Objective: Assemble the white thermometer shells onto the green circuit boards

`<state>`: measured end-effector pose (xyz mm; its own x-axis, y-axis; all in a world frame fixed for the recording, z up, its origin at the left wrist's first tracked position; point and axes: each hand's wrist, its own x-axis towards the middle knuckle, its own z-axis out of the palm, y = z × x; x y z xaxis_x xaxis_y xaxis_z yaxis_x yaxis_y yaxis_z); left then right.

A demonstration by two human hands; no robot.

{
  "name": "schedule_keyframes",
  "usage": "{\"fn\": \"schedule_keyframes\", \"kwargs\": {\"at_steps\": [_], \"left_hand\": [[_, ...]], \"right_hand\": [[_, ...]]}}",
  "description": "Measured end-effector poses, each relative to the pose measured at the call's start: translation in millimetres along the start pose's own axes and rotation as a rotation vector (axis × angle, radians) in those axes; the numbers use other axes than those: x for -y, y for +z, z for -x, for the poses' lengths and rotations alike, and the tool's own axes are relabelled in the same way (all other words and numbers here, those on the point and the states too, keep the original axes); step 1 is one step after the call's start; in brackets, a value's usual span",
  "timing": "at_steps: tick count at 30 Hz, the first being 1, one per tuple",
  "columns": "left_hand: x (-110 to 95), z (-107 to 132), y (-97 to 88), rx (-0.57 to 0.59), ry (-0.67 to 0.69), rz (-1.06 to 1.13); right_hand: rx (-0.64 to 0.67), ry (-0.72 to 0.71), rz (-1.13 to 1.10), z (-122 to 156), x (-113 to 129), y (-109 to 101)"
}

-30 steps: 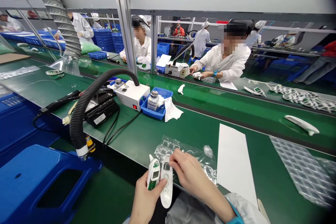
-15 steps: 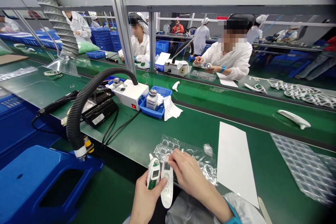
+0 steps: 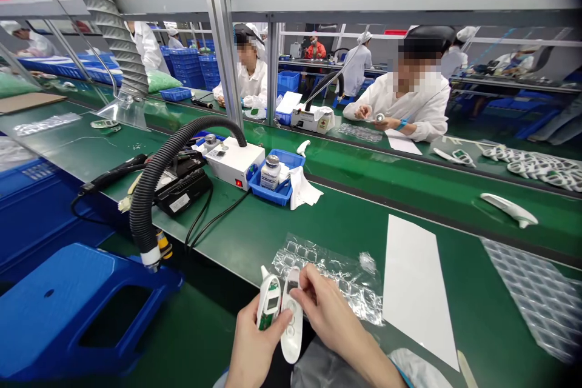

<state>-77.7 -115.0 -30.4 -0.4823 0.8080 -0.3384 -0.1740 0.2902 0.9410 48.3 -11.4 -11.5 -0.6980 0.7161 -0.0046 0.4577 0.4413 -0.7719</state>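
Note:
My left hand (image 3: 254, 339) is closed around an open ear thermometer body (image 3: 268, 302), white with a pointed probe tip, a small display and a green circuit board. Its thumb also presses on the edge of a white thermometer cover (image 3: 291, 333), which has a window and round button outlines. My right hand (image 3: 330, 309) is closed, thumb and fingers pinching at the cover's upper end beside the window. Whether something small is between those fingertips is hidden. Just beyond both hands lies a clear plastic blister sheet (image 3: 318, 260) on the green bench.
Right of the hands lies white paper (image 3: 416, 285), then another blister sheet (image 3: 531, 291). A blue tray (image 3: 277, 195) with a bottle, a white box (image 3: 234, 160) and a black hose (image 3: 145, 194) stand left. A white thermometer (image 3: 509, 209) rests on the belt. A co-worker (image 3: 404, 97) sits opposite.
The view has turned slightly left, so the bench things appear shifted right. The right hand's fingers are somewhat more curled at the cover's top; both thermometer parts stay side by side.

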Motion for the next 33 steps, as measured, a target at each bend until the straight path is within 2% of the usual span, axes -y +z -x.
{"fn": "schedule_keyframes", "kwargs": {"at_steps": [2, 5, 8, 11, 13, 15, 17, 20, 23, 25, 30, 33], "left_hand": [[-3, 2, -4.0, -0.026, 0.024, 0.017], [-4, 5, -12.4, -0.098, 0.013, 0.079], [-1, 8, -23.0, -0.156, 0.011, 0.15], [5, 8, -40.0, -0.16, 0.027, 0.26], [12, 6, -59.4, -0.232, 0.016, 0.405], [19, 0, -87.0, -0.369, -0.01, 0.573], [28, -8, -120.6, -0.498, -0.028, 0.692], [40, -20, -168.4, -0.645, -0.025, 0.757], [46, -30, -192.1, -0.74, -0.009, 0.8], [48, -37, -189.7, -0.742, 0.003, 0.816], [46, -54, -158.4, -0.61, 0.025, 0.828], [47, -59, -157.1, -0.633, 0.045, 0.84]], "right_hand": [[-0.03, 0.025, -0.13, -1, 1, 9], [-0.035, 0.134, -0.575, -3, 8, 30], [0.073, 0.2, -0.947, -3, 22, 57], [0.158, 0.228, -1.066, -7, 36, 84], [0.177, 0.262, -1.1, -18, 45, 104], [0.225, 0.299, -1.114, -39, 55, 130], [0.305, 0.352, -1.116, -64, 71, 164], [0.404, 0.413, -1.12, -97, 99, 219], [0.428, 0.435, -1.132, -110, 115, 254], [0.401, 0.445, -1.143, -110, 113, 256], [0.295, 0.439, -1.14, -105, 91, 227], [0.275, 0.423, -1.133, -106, 93, 225]]}}
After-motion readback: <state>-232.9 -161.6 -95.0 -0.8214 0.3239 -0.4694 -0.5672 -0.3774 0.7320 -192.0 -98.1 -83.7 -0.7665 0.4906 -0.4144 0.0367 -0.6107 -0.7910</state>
